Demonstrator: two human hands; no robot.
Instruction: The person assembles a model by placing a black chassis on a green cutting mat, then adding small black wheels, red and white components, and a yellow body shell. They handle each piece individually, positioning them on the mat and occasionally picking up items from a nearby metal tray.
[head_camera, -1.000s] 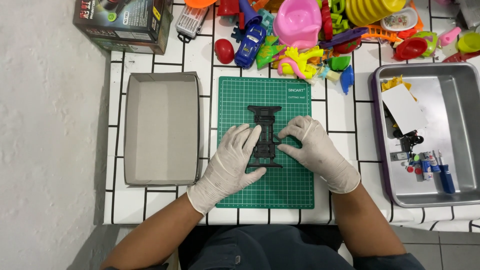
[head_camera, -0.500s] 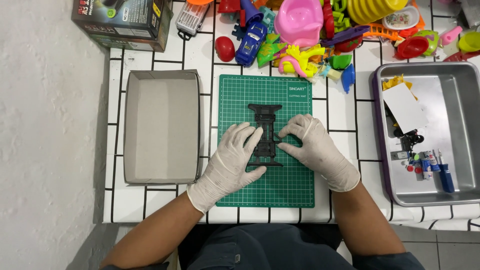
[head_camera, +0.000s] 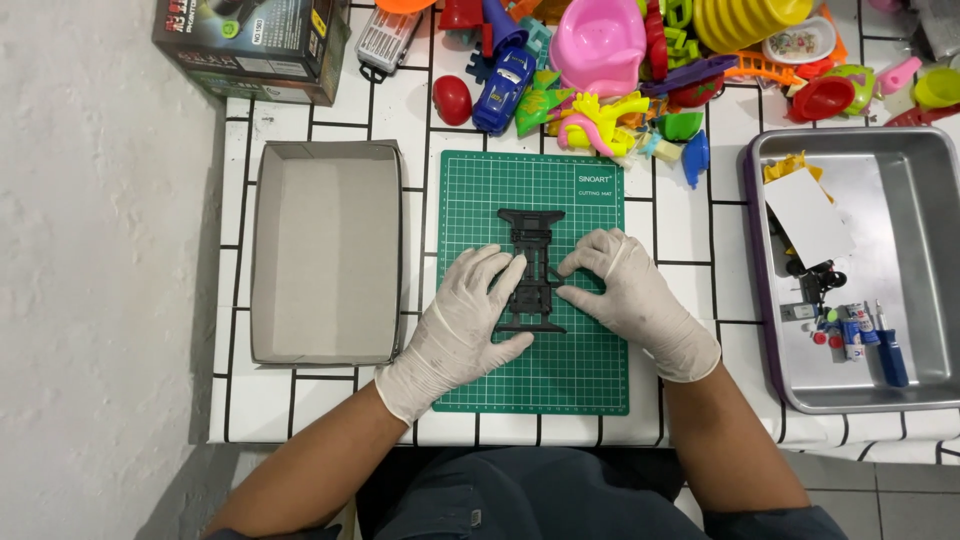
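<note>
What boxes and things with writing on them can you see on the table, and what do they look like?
Printed box: far left corner, dark carton with green picture and yellow patches.
Open box: left of the mat, plain grey-brown cardboard tray, nothing printed inside.
Mat label: white print on the green mat's far right corner.
White card: in the metal tray, right side, blank.

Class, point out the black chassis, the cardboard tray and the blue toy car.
chassis (head_camera: 530, 228), head view, its upper crossbar.
cardboard tray (head_camera: 325, 250), head view, its bare floor.
blue toy car (head_camera: 503, 92), head view, its roof.
</note>
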